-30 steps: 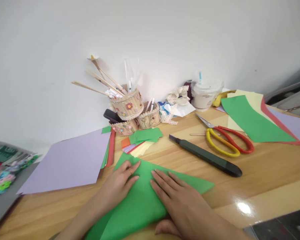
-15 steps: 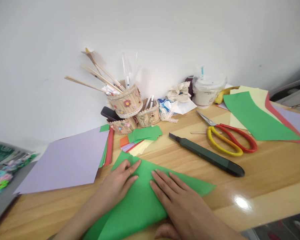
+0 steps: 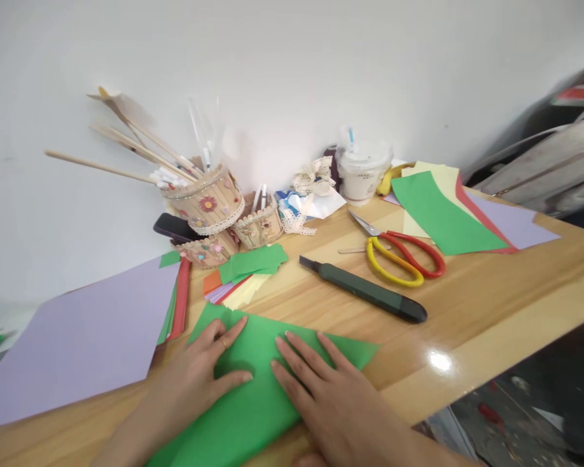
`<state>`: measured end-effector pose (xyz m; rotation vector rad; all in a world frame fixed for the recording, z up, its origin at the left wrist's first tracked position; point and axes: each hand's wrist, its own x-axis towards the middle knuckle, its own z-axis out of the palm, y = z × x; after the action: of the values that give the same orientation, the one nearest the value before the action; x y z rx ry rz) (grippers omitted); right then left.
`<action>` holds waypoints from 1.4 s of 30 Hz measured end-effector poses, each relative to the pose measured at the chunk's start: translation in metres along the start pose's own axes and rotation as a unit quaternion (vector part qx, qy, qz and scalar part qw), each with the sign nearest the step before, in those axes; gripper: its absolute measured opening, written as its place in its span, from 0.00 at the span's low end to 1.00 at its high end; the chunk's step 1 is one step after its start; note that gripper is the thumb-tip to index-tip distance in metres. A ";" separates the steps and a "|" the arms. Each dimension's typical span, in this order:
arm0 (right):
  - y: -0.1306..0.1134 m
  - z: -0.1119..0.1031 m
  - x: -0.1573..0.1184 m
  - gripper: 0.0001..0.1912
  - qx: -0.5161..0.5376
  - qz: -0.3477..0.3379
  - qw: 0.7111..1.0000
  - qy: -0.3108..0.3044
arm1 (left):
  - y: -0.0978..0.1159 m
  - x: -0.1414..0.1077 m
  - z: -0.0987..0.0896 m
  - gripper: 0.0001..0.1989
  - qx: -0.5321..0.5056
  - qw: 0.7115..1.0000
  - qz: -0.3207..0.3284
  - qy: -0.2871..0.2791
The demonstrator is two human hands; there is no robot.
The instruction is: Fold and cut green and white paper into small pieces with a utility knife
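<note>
Green paper (image 3: 257,408): lying flat on the wooden table (image 3: 496,298), its far edge running just below the small paper strips (image 3: 253,263), its right corner pointing out past the right hand, its lower left part leaving view at the bottom.
Left hand (image 3: 197,373): pressing on the paper's left side, grasping nothing; index finger stretching toward the far edge, thumb spreading apart, other fingers bending.
Right hand (image 3: 333,395): resting open, palm down, fingers fanning across the paper's right side; the thumb is mostly hiding at the bottom.
Cutter (image 3: 370,290): lying slantwise beyond the right hand, with bare wood showing between it and the paper.
Scissors (image 3: 403,253): lying behind the cutter, red and yellow handles facing right.
Left side: a lavender sheet (image 3: 87,337) is spreading wide, with wood showing between it and the green paper.
Right side: bare wood is stretching from the cutter to the table's front edge, which is slanting down toward the right forearm.
Back: decorated holders (image 3: 209,204) and a lidded cup (image 3: 363,175) are standing near the wall.
</note>
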<state>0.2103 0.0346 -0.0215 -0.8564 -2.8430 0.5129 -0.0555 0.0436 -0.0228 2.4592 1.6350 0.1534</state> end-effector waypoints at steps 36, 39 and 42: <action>-0.008 0.026 -0.044 0.22 -0.266 0.055 0.945 0.181 | -0.013 0.000 0.002 0.34 -0.007 0.998 -0.035 -0.050; -0.007 0.027 -0.048 0.24 -0.266 0.064 0.946 0.172 | -0.009 0.002 -0.001 0.35 -0.014 0.997 -0.048 -0.053; -0.006 0.027 -0.056 0.27 -0.278 0.081 0.942 0.169 | -0.007 0.004 -0.002 0.36 -0.012 0.997 -0.053 -0.057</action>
<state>0.2476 -0.0089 -0.0464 -1.1346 -2.6219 -0.4206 -0.0608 0.0505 -0.0223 2.3116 1.6991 0.0160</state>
